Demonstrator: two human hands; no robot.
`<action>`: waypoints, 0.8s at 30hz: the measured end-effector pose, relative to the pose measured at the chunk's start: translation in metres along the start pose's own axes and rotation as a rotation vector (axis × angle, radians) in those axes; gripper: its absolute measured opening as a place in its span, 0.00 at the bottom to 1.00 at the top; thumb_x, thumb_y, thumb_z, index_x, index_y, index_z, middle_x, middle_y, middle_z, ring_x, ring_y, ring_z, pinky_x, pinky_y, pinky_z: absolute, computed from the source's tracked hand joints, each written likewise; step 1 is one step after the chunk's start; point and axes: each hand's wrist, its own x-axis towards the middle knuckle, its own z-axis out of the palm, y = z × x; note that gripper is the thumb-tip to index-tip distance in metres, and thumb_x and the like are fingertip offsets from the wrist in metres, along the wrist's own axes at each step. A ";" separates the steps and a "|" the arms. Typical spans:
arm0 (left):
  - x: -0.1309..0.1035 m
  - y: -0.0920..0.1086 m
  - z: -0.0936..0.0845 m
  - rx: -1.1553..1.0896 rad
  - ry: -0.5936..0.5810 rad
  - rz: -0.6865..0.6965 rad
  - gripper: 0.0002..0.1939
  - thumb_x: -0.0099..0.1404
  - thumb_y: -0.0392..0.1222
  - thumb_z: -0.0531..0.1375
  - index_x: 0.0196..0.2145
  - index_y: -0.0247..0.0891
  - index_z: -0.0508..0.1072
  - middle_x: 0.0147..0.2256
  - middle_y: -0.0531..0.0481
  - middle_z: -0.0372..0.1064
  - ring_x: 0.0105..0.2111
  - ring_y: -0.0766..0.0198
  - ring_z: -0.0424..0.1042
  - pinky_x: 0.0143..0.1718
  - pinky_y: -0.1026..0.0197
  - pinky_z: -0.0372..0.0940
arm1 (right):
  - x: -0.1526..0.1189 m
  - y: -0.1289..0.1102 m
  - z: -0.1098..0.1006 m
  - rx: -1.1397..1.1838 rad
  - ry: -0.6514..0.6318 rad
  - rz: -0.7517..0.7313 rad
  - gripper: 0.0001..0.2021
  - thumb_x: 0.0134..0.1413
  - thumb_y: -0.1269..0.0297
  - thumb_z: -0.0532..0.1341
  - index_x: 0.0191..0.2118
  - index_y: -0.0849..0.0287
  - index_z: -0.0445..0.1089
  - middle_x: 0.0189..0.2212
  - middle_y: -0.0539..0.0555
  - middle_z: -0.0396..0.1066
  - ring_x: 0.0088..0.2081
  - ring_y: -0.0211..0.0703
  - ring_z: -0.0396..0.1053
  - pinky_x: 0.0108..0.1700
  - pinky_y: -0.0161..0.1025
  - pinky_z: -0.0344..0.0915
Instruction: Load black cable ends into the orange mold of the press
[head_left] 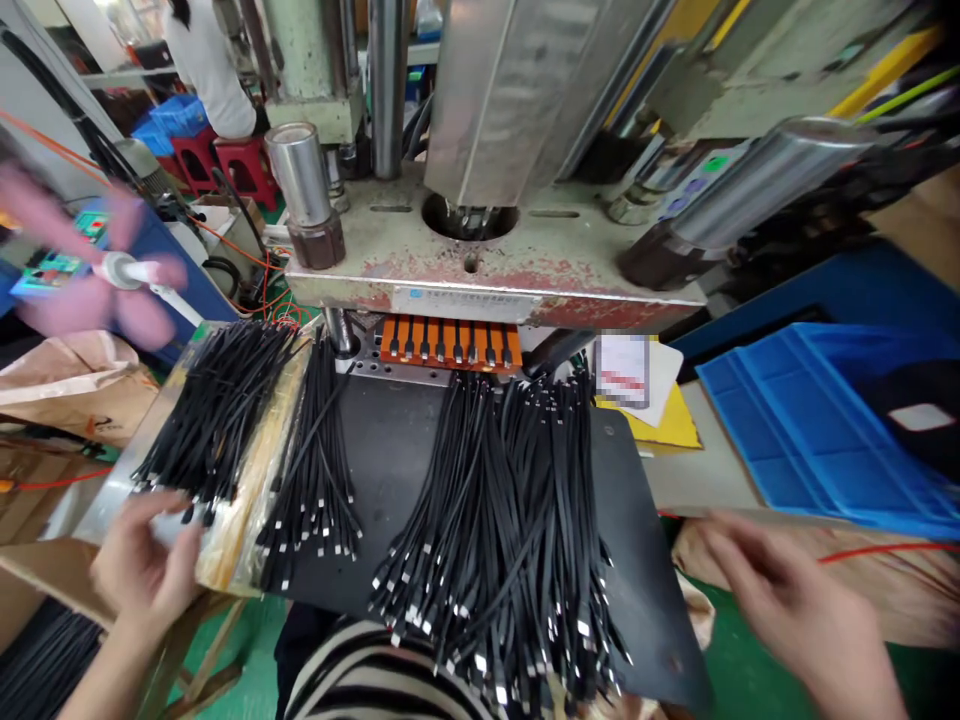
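My left hand (142, 565) is at the left edge of the work surface, thumb and fingers apart. Its fingertips are close to the connector ends of a bundle of black flat cables (217, 410); I cannot tell whether they touch. Out to the right, beyond the black board (390, 450), my right hand (787, 600) hangs in the air, slightly blurred, fingers loosely bent with nothing seen in them. A large heap of black cables with metal plugs (502, 510) covers the board's middle. A smaller cable bunch (319, 460) lies left of it. Several cable ends sit in an orange mould (450, 342) under the press.
The press (487, 250) rises directly ahead, with thick steel posts on both sides. A pink fan (116, 270) spins at the left. Blue trays (825, 430) and a yellow folder with papers (667, 415) are at the right. A person in white (214, 70) is in the background.
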 end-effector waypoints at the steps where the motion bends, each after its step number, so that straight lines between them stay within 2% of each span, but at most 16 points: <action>1: 0.027 0.017 0.015 -0.063 -0.165 0.152 0.09 0.62 0.45 0.59 0.41 0.46 0.70 0.36 0.52 0.71 0.36 0.57 0.72 0.39 0.53 0.70 | 0.018 -0.022 0.001 0.055 0.002 -0.098 0.11 0.43 0.50 0.61 0.34 0.44 0.73 0.34 0.58 0.78 0.36 0.60 0.77 0.40 0.54 0.73; 3: 0.075 0.047 0.058 -0.139 -0.566 0.280 0.09 0.64 0.43 0.59 0.41 0.41 0.72 0.35 0.49 0.73 0.36 0.60 0.74 0.40 0.58 0.70 | 0.044 -0.080 0.020 0.170 -0.107 -0.351 0.14 0.53 0.51 0.60 0.42 0.51 0.74 0.39 0.59 0.78 0.38 0.54 0.77 0.44 0.50 0.73; 5: 0.114 0.072 0.110 -0.236 -0.838 0.417 0.10 0.64 0.43 0.59 0.41 0.38 0.74 0.35 0.47 0.75 0.35 0.61 0.75 0.40 0.60 0.70 | 0.058 -0.144 0.053 0.272 -0.345 -0.624 0.14 0.60 0.56 0.59 0.47 0.55 0.74 0.41 0.58 0.78 0.41 0.48 0.76 0.46 0.46 0.72; 7: 0.140 0.089 0.155 -0.286 -0.946 0.493 0.11 0.64 0.42 0.58 0.42 0.35 0.74 0.34 0.46 0.76 0.33 0.62 0.75 0.39 0.60 0.70 | 0.065 -0.201 0.086 0.251 -0.537 -0.843 0.11 0.60 0.61 0.60 0.46 0.57 0.74 0.42 0.56 0.77 0.40 0.46 0.75 0.45 0.42 0.71; 8: 0.150 0.096 0.173 -0.297 -0.955 0.502 0.11 0.64 0.40 0.58 0.42 0.34 0.74 0.33 0.46 0.76 0.33 0.62 0.76 0.39 0.60 0.70 | 0.067 -0.224 0.099 0.214 -0.567 -0.904 0.10 0.59 0.65 0.62 0.46 0.58 0.74 0.41 0.56 0.77 0.40 0.45 0.75 0.46 0.42 0.70; 9: 0.157 0.102 0.185 -0.316 -0.952 0.496 0.11 0.64 0.40 0.57 0.41 0.33 0.75 0.32 0.46 0.76 0.32 0.62 0.76 0.39 0.60 0.70 | 0.068 -0.242 0.108 0.185 -0.581 -0.951 0.09 0.58 0.68 0.63 0.45 0.59 0.75 0.40 0.55 0.77 0.41 0.45 0.74 0.47 0.41 0.69; 11: 0.166 0.110 0.194 -0.411 -0.905 0.452 0.11 0.65 0.40 0.56 0.40 0.33 0.75 0.30 0.46 0.76 0.30 0.62 0.76 0.38 0.60 0.70 | 0.070 -0.262 0.116 0.220 -0.577 -0.975 0.09 0.59 0.73 0.62 0.44 0.61 0.74 0.39 0.53 0.76 0.41 0.42 0.74 0.49 0.40 0.67; 13: 0.170 0.114 0.187 -0.574 -0.829 0.380 0.15 0.65 0.44 0.58 0.45 0.34 0.74 0.36 0.44 0.77 0.33 0.62 0.77 0.39 0.60 0.71 | 0.071 -0.263 0.111 0.342 -0.522 -0.944 0.11 0.61 0.75 0.59 0.48 0.63 0.72 0.44 0.55 0.75 0.45 0.39 0.72 0.51 0.36 0.66; 15: 0.171 0.109 0.175 -0.671 -0.788 0.293 0.22 0.65 0.50 0.59 0.52 0.36 0.71 0.44 0.42 0.76 0.39 0.59 0.77 0.41 0.59 0.71 | 0.072 -0.247 0.096 0.480 -0.440 -0.885 0.13 0.64 0.73 0.57 0.52 0.65 0.69 0.52 0.58 0.71 0.50 0.38 0.70 0.50 0.33 0.65; 16: 0.170 0.103 0.169 -0.642 -0.797 0.271 0.24 0.65 0.53 0.59 0.54 0.37 0.70 0.46 0.41 0.75 0.41 0.57 0.77 0.42 0.57 0.71 | 0.072 -0.234 0.086 0.503 -0.398 -0.846 0.14 0.64 0.72 0.57 0.53 0.65 0.68 0.54 0.58 0.70 0.51 0.38 0.70 0.50 0.33 0.66; 18: 0.165 0.087 0.163 -0.389 -0.792 0.311 0.23 0.66 0.57 0.56 0.49 0.37 0.74 0.43 0.41 0.76 0.39 0.53 0.77 0.42 0.53 0.71 | 0.069 -0.203 0.065 0.377 -0.313 -0.729 0.10 0.65 0.68 0.58 0.49 0.63 0.71 0.46 0.57 0.74 0.45 0.40 0.73 0.45 0.33 0.66; 20: 0.155 0.068 0.165 0.026 -0.664 0.401 0.25 0.65 0.59 0.55 0.42 0.33 0.76 0.40 0.37 0.74 0.41 0.46 0.75 0.44 0.47 0.69 | 0.061 -0.173 0.046 0.005 -0.200 -0.526 0.08 0.65 0.65 0.59 0.40 0.61 0.74 0.35 0.56 0.77 0.37 0.45 0.74 0.40 0.37 0.65; 22: 0.143 0.054 0.171 0.393 -0.523 0.456 0.26 0.65 0.59 0.54 0.40 0.30 0.75 0.40 0.31 0.72 0.45 0.38 0.72 0.46 0.42 0.66 | 0.049 -0.150 0.035 -0.353 -0.135 -0.324 0.13 0.66 0.60 0.59 0.32 0.60 0.74 0.30 0.58 0.76 0.35 0.51 0.75 0.36 0.39 0.62; 24: 0.134 0.046 0.177 0.592 -0.505 0.467 0.25 0.68 0.55 0.51 0.40 0.28 0.74 0.40 0.29 0.70 0.46 0.37 0.71 0.45 0.44 0.66 | 0.033 -0.140 0.033 -0.522 -0.181 -0.229 0.19 0.67 0.54 0.57 0.27 0.59 0.74 0.28 0.59 0.76 0.34 0.55 0.75 0.34 0.40 0.60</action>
